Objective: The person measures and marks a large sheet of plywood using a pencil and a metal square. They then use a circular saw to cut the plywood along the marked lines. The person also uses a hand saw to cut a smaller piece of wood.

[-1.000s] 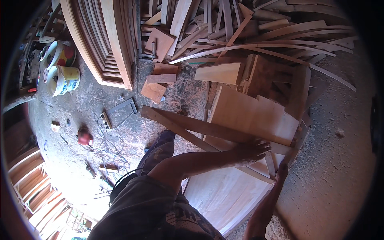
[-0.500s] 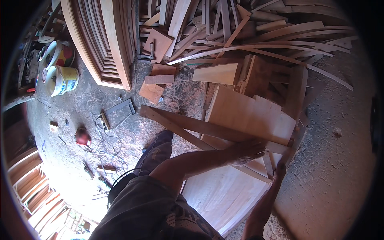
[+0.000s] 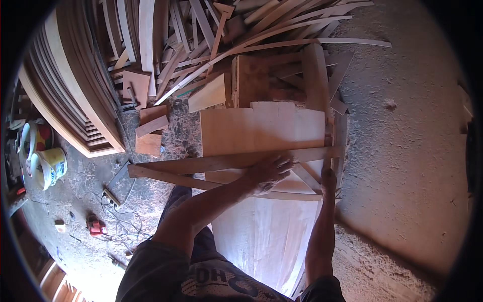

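Across the middle of the scene, pressed the left hand (image 3: 269, 173) flat on a long wooden slat (image 3: 221, 162), palm down and fingers spread, resting on it and not clenched round it. Kept that slat lying crosswise over the near edge of a pale plywood panel (image 3: 261, 126), its left end sticking well out past the panel. Closed the right hand (image 3: 328, 181) round an upright rail (image 3: 333, 151) at the panel's right edge, just beside the slat's right end; looked a firm grasp, though fingers mostly hidden.

Judged the work part done: panel already seated in its frame, slat laid in place, second slat (image 3: 171, 177) angled just near of it and meeting it toward the left. Saw no nail, screw, clamp or tool on the slat, so fixing seemingly left to do. Could not tell whether glue was under it.

Nearer, below both hands, noted a curved light board (image 3: 266, 241) running toward the body.

Beyond, far side: heaped offcuts (image 3: 241, 30), strips and bent laths lying crisscross. Left: stacked curved frames (image 3: 70, 100), a small wood block (image 3: 148, 143) near them. Farther left: buckets (image 3: 50, 166), a power strip (image 3: 111, 197) with trailing cable, a small red tool (image 3: 95, 226). Worked on a concrete floor (image 3: 402, 151), dusted thick with sawdust, bright on the right.
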### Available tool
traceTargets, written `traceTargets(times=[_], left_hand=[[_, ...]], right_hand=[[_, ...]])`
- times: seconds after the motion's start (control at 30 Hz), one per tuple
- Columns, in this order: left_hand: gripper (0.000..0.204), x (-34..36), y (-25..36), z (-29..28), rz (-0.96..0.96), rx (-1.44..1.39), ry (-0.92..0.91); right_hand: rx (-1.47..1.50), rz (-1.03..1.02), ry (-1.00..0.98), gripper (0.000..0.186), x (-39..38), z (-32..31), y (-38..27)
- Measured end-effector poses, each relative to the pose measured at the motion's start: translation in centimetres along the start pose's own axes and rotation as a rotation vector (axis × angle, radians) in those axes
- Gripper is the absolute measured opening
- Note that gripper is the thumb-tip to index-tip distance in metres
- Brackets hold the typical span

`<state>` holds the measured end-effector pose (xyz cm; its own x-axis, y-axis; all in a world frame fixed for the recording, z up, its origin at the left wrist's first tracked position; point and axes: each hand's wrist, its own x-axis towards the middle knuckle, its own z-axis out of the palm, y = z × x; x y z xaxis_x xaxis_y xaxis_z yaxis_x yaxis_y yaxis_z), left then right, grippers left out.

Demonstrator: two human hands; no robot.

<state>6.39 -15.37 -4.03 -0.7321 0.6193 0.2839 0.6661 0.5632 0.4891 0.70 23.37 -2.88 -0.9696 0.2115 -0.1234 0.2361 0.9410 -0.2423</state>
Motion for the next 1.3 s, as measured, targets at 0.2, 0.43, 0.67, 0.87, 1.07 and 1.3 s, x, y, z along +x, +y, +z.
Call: traceTargets(times=[0.2, 0.43, 0.67, 0.87, 1.07, 1.3], left_hand=[[0.041, -0.3, -0.7, 0.4, 0.023, -0.004, -0.028], [0.036, 0.0, -0.3, 4.2, -0.076, -1.159, 0.266], [0.034, 0.1, -0.2, 1.4, -0.608, -2.055, -0.198], [0.039, -1.0, -0.7, 2.0, -0.596, -1.926, -0.205], [0.044, -1.1, -0.5, 2.5, -0.442, -1.353, -0.277], [0.051, -0.9, 0.2, 2.5, 0.060, 0.542, -0.234]], right_hand=[[0.281, 0.350, 0.157, 0.055, 1.3, -3.2, -4.5], [0.701, -0.233, -0.481, 0.056, -5.5, -4.3, -26.6], [0.630, -0.766, -0.738, 0.019, -7.9, 3.2, -36.8], [0.532, -0.831, -0.894, 0.014, -7.4, 4.9, -38.9], [0.486, -0.886, -0.954, 0.013, -6.6, 4.7, -40.0], [0.251, -0.884, -0.904, 0.014, -2.9, 1.1, -37.1]])
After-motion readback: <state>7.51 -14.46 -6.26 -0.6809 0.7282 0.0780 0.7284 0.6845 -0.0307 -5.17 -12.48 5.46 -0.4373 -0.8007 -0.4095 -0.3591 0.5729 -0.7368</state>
